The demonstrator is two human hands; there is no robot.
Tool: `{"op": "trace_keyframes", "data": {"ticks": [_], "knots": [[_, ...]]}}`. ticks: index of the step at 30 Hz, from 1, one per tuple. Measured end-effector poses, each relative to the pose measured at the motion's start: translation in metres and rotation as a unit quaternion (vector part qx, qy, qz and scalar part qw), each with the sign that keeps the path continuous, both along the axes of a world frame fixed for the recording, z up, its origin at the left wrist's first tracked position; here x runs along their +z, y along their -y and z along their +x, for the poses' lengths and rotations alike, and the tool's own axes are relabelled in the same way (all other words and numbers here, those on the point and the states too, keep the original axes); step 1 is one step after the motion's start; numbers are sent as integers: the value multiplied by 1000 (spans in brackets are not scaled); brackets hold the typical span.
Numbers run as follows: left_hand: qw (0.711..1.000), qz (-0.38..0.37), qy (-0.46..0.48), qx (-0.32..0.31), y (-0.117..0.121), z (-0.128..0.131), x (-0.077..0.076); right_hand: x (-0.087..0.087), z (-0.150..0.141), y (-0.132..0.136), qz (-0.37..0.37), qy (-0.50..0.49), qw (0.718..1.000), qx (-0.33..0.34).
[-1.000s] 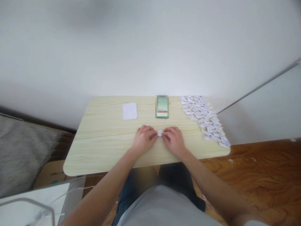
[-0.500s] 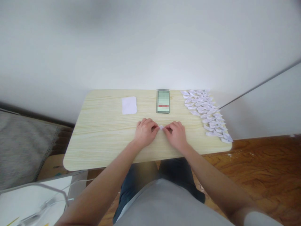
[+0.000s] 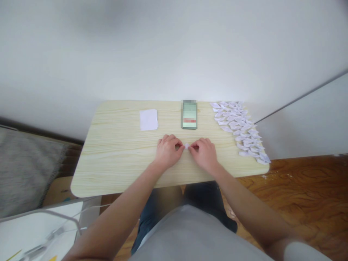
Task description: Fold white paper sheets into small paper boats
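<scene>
A small piece of folded white paper [image 3: 186, 145] lies between my two hands near the middle of the table [image 3: 114, 159]. My left hand [image 3: 169, 150] pinches its left side with thumb and forefinger. From the other side my right hand [image 3: 203, 153] pinches the right end the same way. Fingertips cover most of the paper, so its exact shape is hidden. Beyond my left hand sits a stack of square white paper sheets [image 3: 148, 119]. Along the right side of the table lie many folded white paper pieces [image 3: 236, 121] with pointed ends, in overlapping rows.
A phone [image 3: 189, 114], its screen blurred, lies just beyond my hands. The table's far edge runs along a white wall [image 3: 168, 50]. At the lower left stands a white surface [image 3: 24, 232] with cables, beside a grey rug-like cloth [image 3: 27, 163].
The view has shifted slightly, so the table sits a little higher in the picture. Both hands keep their pinch on the paper, almost still.
</scene>
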State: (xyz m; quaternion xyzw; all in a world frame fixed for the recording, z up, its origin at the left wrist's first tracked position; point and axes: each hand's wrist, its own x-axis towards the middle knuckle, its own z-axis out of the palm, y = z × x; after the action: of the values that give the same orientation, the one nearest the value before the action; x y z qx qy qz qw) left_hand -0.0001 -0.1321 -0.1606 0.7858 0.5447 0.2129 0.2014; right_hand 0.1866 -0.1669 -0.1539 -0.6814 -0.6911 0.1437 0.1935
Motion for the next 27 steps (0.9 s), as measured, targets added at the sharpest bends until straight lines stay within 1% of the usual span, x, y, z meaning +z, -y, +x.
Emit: {"op": "trace_keyframes", "data": {"ticks": [6, 11, 18, 22, 27], "knots": [[1000, -3, -10, -2, -1, 1, 1, -1, -2, 5, 6, -2, 1000, -11], [1000, 0, -21, -3, 1, 2, 2, -1, -2, 3, 0, -23, 999, -23], [1000, 17, -16, -15, 1, -3, 0, -2, 3, -1, -9, -48, 999, -2], [999, 41, -10, -35, 2, -6, -2, -6, 4, 3, 9, -50, 999, 3], [996, 77, -17, -48, 10, -5, -4, -13, 4, 12, 48, -48, 998, 10]]}}
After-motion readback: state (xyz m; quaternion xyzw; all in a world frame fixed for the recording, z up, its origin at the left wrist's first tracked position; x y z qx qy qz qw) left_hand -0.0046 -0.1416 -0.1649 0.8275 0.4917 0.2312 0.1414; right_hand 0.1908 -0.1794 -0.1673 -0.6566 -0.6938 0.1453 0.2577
